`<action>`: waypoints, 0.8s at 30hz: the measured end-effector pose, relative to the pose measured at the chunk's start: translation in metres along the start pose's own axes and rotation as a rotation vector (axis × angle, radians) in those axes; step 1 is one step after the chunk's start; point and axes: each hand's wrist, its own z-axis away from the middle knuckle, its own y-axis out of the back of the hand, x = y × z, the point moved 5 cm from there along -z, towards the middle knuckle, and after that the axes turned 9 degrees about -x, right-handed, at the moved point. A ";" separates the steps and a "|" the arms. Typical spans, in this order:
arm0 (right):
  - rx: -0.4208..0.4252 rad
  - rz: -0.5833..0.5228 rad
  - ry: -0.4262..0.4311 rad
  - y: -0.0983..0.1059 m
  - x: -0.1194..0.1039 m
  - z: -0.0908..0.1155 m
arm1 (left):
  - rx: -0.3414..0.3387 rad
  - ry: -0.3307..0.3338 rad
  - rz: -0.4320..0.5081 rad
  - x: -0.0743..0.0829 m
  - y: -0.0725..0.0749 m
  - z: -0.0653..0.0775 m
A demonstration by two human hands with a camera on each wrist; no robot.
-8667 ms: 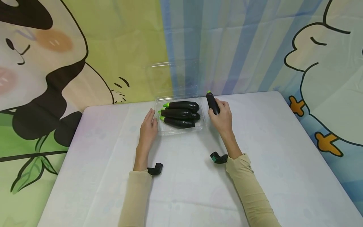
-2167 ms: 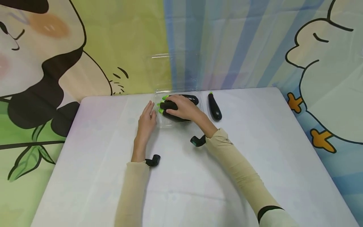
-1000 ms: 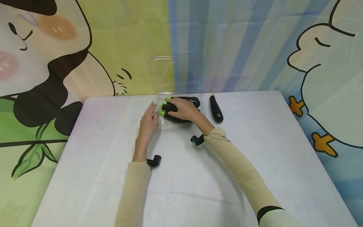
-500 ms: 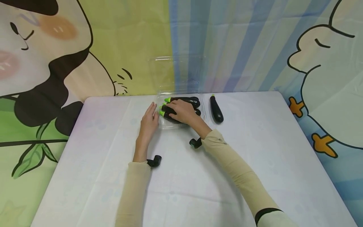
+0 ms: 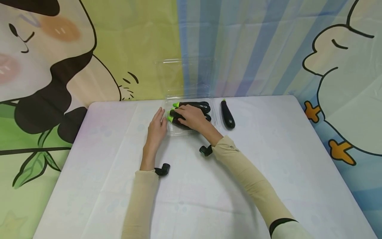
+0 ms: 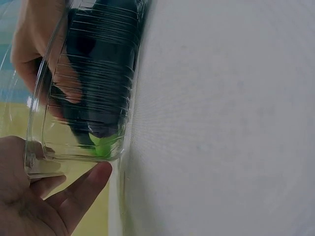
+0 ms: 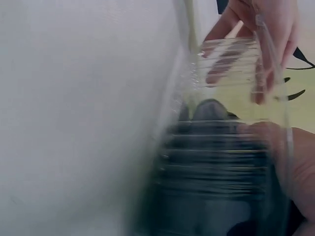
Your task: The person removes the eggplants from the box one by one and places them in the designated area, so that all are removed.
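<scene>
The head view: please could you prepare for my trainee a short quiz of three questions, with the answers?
1. True or false: the lid of the clear box is open.
2. Where is the right hand? A) behind the lid; B) over the eggplants in the box; C) outside, left of the box.
3. Complete: one single eggplant lies outside the box, on its ____ side in the head view.

Key: 1. True; 2. B; 3. right.
</scene>
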 end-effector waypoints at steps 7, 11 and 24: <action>0.041 -0.091 -0.036 0.017 0.006 0.012 | 0.002 -0.007 0.001 -0.001 0.000 -0.001; 0.071 -0.123 -0.056 0.023 0.008 0.019 | 0.008 -0.009 0.001 -0.002 0.001 -0.001; 0.221 -0.251 -0.145 0.018 0.013 0.063 | -0.003 0.004 0.007 0.000 0.000 0.001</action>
